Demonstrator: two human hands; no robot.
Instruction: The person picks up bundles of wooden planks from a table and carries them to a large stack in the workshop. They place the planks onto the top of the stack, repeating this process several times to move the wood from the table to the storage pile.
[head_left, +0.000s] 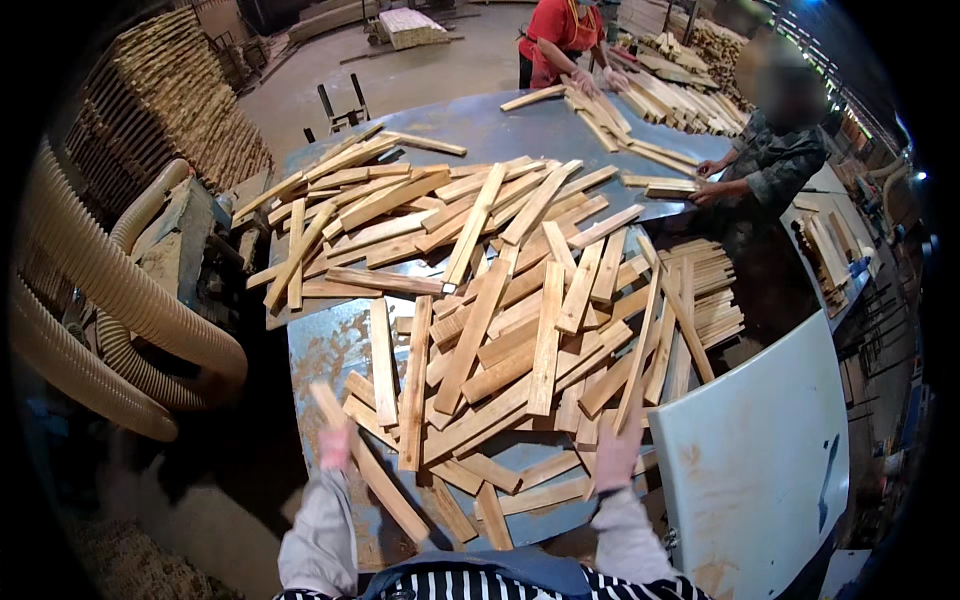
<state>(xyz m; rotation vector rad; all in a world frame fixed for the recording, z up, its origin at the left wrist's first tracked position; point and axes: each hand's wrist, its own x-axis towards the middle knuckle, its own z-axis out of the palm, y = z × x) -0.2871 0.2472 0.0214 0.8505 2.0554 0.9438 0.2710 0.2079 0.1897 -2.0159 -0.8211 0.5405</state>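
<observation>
My left hand (337, 447), slightly blurred, is closed around a wooden slat (385, 488) at the table's near left. That slat slants down toward my body, and its far end sticks out past my fingers. At the near right, my right hand (616, 458) is closed at the near end of a long, narrow slat (641, 345) that points away from me. Its fingers are partly smeared by motion. Between and beyond my hands lies a jumbled heap of pale wooden slats (500, 320), crossing one another at many angles.
The slats lie on a blue-grey metal table (312, 345). A pale panel (760, 450) rises at the right. Ribbed hoses (130, 280) hang at the left near stacked timber (165, 90). A person in red (555, 40) and another in dark clothes (775, 160) handle slats across the table.
</observation>
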